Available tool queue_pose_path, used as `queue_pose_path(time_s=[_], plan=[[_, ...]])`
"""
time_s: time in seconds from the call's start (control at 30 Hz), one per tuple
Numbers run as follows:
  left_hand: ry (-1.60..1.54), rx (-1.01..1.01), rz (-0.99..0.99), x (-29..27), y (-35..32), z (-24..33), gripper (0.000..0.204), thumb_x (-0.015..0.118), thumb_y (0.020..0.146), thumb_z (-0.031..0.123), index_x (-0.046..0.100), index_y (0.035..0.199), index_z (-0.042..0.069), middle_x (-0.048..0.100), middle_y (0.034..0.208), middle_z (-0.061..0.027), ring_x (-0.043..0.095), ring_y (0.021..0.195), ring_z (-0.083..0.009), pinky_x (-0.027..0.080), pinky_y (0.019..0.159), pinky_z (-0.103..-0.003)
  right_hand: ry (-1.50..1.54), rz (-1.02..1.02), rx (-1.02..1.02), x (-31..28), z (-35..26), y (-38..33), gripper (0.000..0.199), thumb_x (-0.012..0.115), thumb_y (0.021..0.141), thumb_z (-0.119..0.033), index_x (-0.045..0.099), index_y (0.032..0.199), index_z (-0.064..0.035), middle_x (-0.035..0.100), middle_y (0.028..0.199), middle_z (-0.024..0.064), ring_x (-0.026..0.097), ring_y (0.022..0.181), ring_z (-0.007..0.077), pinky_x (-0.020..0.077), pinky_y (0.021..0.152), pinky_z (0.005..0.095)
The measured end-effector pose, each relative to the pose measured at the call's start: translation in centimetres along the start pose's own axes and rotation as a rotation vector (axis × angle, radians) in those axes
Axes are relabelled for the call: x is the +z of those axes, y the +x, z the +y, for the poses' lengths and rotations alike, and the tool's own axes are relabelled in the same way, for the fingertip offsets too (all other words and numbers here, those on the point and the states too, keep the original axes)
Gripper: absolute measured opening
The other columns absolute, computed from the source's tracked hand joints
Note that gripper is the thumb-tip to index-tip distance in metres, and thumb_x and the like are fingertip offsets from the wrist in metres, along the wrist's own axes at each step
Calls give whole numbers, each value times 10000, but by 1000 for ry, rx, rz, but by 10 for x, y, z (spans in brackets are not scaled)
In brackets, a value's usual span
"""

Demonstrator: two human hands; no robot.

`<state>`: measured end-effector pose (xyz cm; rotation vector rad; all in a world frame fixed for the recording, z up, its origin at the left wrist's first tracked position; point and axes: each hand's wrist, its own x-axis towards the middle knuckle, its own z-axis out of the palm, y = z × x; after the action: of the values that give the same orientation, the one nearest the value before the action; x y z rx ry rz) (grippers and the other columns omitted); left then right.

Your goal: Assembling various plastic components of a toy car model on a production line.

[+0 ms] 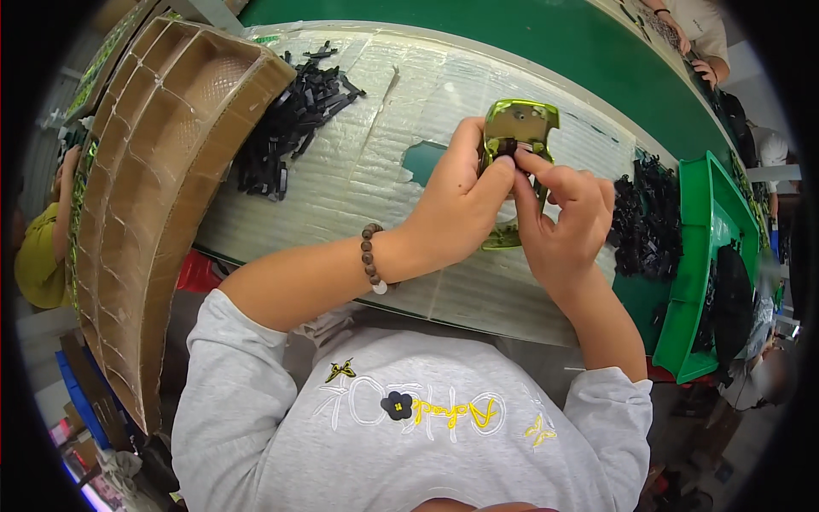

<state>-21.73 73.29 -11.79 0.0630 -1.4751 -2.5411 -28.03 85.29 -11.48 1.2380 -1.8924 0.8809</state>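
Observation:
A shiny yellow-green plastic shell (522,119), shaped like a toy car body, is held up above the table. My left hand (456,205) grips it along its left side, with the thumb lying across its middle. At the shell's opening, the fingertips of my right hand (567,213) pinch closely against a small dark piece (505,148), which the fingers partly cover. Below the hands, another green part (502,237) shows its lower edge; whether it belongs to the same shell is hidden.
A divided cardboard box (183,94) stands at the left. Black plastic parts (294,119) lie heaped beside it, and a second black heap (646,218) lies at the right, near a green bin (695,256). The table wears a foam sheet (316,213). Other people (695,34) work beyond.

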Motion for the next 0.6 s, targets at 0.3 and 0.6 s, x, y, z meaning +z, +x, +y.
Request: queue_pose_path(time_s=[0.3,0.6], plan=[[319,223,67,-3,5,-5,216,437,933,84,417,1119,-26,554,969,-94,526,852,-115,451,727,-263,-96,75,-116,3,-4,3,335,756,654,-14,489,837,-99,660,856,-46,448,545,114,302,569,267],[302,180,97,-2,7,1,199,423,937,113,419,1081,-25,576,907,-118,557,818,-136,470,705,-277,-93,29,-199,2,2,5,187,659,633,-35,547,776,-79,671,870,-6,401,552,124,306,587,277]])
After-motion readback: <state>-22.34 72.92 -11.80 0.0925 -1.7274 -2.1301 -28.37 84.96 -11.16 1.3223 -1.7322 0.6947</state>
